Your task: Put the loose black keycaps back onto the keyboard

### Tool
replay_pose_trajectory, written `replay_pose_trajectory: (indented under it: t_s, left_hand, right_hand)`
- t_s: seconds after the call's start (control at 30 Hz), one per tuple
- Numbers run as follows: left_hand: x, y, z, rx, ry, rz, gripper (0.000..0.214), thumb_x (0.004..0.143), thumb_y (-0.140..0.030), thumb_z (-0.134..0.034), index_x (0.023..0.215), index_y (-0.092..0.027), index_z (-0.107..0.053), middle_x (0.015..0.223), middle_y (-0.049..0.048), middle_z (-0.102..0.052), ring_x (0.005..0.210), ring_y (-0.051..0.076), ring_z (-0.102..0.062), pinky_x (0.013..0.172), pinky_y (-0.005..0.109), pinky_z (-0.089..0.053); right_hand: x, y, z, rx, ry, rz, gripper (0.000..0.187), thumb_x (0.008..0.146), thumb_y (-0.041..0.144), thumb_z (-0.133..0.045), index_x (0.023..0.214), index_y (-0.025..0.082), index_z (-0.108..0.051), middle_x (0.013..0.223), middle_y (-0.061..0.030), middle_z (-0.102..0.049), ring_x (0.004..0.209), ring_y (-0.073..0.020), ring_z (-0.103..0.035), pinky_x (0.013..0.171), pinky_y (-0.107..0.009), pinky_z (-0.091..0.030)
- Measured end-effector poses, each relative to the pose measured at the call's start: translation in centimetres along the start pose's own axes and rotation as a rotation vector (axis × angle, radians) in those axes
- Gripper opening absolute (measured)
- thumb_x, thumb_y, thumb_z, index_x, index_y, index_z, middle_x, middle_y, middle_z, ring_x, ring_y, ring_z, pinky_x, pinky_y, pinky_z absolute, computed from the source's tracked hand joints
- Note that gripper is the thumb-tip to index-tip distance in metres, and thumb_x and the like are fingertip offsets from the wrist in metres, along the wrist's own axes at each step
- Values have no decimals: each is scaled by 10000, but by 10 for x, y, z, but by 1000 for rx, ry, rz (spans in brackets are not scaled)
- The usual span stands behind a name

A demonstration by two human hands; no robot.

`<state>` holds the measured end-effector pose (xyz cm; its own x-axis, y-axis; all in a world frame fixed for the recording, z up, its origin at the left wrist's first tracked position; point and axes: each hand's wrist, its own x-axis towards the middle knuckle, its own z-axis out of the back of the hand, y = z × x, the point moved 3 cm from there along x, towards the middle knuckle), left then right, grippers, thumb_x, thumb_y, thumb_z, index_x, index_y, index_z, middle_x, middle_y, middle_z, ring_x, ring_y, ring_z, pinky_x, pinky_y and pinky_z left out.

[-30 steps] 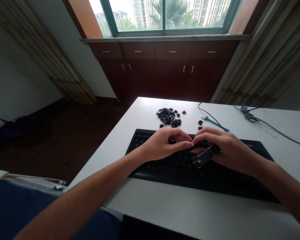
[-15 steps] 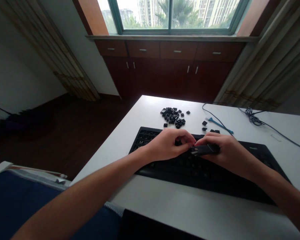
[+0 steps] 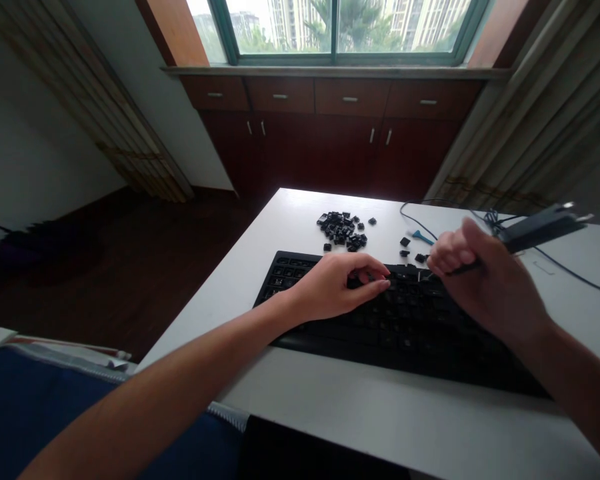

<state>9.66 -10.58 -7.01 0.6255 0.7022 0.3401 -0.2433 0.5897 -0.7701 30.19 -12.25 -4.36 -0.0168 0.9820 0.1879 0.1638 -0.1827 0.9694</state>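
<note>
We are working over a black computer keyboard (image 3: 410, 333) that is lying on a white table (image 3: 290, 213), and our left hand (image 3: 335, 287) is resting low on the keyboard's upper middle rows. Our left fingers (image 3: 373, 272) are curling downward with their tips among the keys, though we cannot tell whether they are pinching a keycap, because the hand hides that spot. Our right hand (image 3: 490, 280) is raised just above the keyboard's upper right part, slightly blurred, and its fingers (image 3: 453, 250) are closing in a fist around a black pronged tool (image 3: 540, 230). The wide end of that tool is sticking out to the right of our fist, with small silver tips showing at its far end. Beyond the keyboard, a heap of black keycaps (image 3: 341, 230) is lying on the table, well apart from both hands, while a few loose keycaps (image 3: 405, 241) are sitting nearer our right hand, just behind the keyboard's top edge. A blue plastic strip (image 3: 423, 236) and a dark coiled cable (image 3: 493, 217) are lying on the table behind them. Past the table, a wooden cabinet (image 3: 350, 100) is standing under a window (image 3: 280, 27), and blue fabric (image 3: 45, 413) is showing at the lower left beside our left forearm (image 3: 180, 380).
</note>
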Motion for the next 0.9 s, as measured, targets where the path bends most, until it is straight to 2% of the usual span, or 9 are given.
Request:
replay_pose_trajectory:
  t_s: [0.07,0.17,0.27,0.33,0.43,0.53,0.67,0.83,0.9]
  left_hand:
    - [0,-2,-1,11,-6,-14,314,875,-367,-703,1125,-177,-693,978,40,-748,838,128,-663,775,259,-505]
    - [-1,-6,-2,-13,-5,-38,454,807,-375,-777,1206,-191,-662,1016,42,-758,876,147,-673,827,284,-518]
    - [-1,-8,-4,-106,-19,-44,364,808,-309,-784,1137,-180,-698,955,31,-769,840,128,-686,815,257,-529]
    - [-2,-9,-4,-151,-52,-28,251,803,-295,-787,1015,-169,-736,889,22,-766,784,109,-676,771,229,-532]
    - [-1,-11,-4,-190,-86,-2,201,784,-309,-802,911,-160,-754,810,17,-748,704,94,-636,695,212,-522]
    - [-1,-13,-3,-259,-111,17,186,800,-301,-787,898,-146,-755,785,29,-733,674,92,-614,649,213,-514]
    - [-2,-13,-2,-402,-145,14,174,817,-257,-771,939,-140,-733,872,52,-745,767,119,-676,734,244,-563]
    - [-3,-11,-3,-451,-197,-42,206,863,-238,-726,1046,-160,-677,942,58,-755,848,147,-719,798,282,-593]
    - [-3,-11,0,-361,-223,-61,236,888,-258,-697,1101,-165,-657,992,70,-748,855,143,-712,782,276,-590]
  right_hand:
    - [-2,0,-8,226,-17,-1,457,886,462,-658,550,231,-452,601,26,-320,572,-139,-367,581,-282,-445]
    - [-6,-6,-19,398,-22,-47,450,897,482,-651,578,223,-467,654,24,-354,615,-128,-406,646,-255,-476]
    - [-10,-12,-25,461,0,-72,464,901,524,-631,590,216,-476,713,13,-424,689,-125,-464,729,-245,-489]
    - [-10,-14,-25,448,3,-76,472,894,537,-634,584,214,-481,732,6,-453,714,-130,-477,750,-249,-488]
    - [-8,-17,-19,391,8,-84,481,882,565,-631,581,213,-500,749,-3,-475,735,-141,-485,742,-257,-485]
    - [-6,-19,-12,331,11,-114,487,888,573,-615,586,212,-491,784,-12,-511,766,-147,-502,723,-259,-488]
    - [-10,-25,-12,229,21,-201,508,903,608,-567,605,207,-478,880,-32,-593,841,-158,-559,721,-266,-506]
    - [-22,-28,-30,14,299,-264,395,934,579,-544,819,205,-594,750,-21,-635,664,-145,-595,645,-291,-497]
    - [-23,-27,-33,15,330,-248,317,954,530,-547,921,219,-594,682,14,-601,581,-120,-546,569,-262,-447]
